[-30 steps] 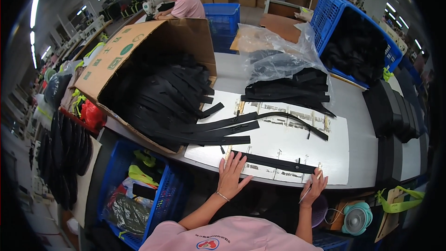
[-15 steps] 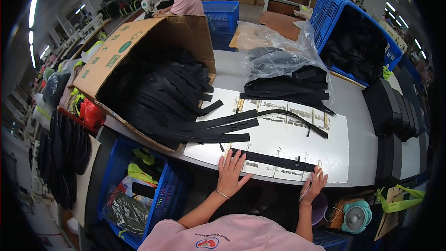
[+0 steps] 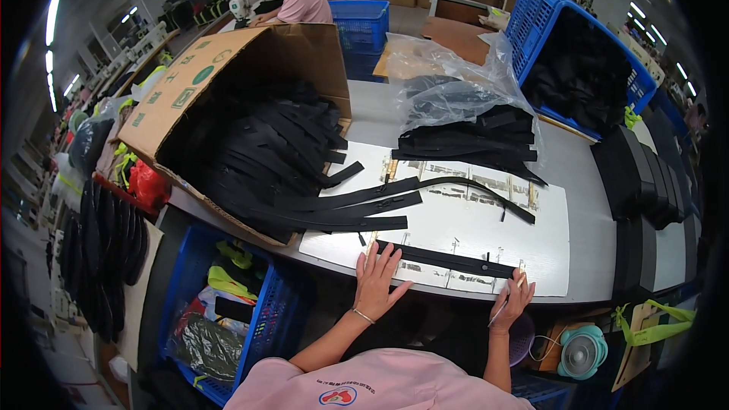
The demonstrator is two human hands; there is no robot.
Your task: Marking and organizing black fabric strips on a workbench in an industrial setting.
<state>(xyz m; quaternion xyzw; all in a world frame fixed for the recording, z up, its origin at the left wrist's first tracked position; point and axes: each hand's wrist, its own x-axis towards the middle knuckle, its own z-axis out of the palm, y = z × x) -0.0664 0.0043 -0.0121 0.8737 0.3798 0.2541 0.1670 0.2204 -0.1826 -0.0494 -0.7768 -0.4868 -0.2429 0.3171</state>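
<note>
A black zipper strip point(image 3: 456, 260) lies along the near edge of a white marked board point(image 3: 547, 243). My left hand point(image 3: 373, 281) rests on the strip's left end, its fingers spread and flat. At the other end my right hand point(image 3: 514, 302) is closed around a slim, pale, pen-like stick point(image 3: 498, 313). Its fingertips touch the board and the strip's end; the stick's tip is too small to make out. More black zipper strips point(image 3: 357, 222) reach onto the board from an open cardboard box point(image 3: 182, 83) on the left.
Black strips under clear plastic point(image 3: 456, 102) lie at the board's far side. A blue crate point(image 3: 524, 30) of black material stands back right, near stacked black pieces point(image 3: 630, 175). Another blue crate point(image 3: 262, 326) sits below left, a small fan point(image 3: 582, 352) below right. One person point(image 3: 304, 1) sits beyond.
Both hands stay in practically the same places, and the zipper strip lies as before. The whole view has shifted very slightly.
</note>
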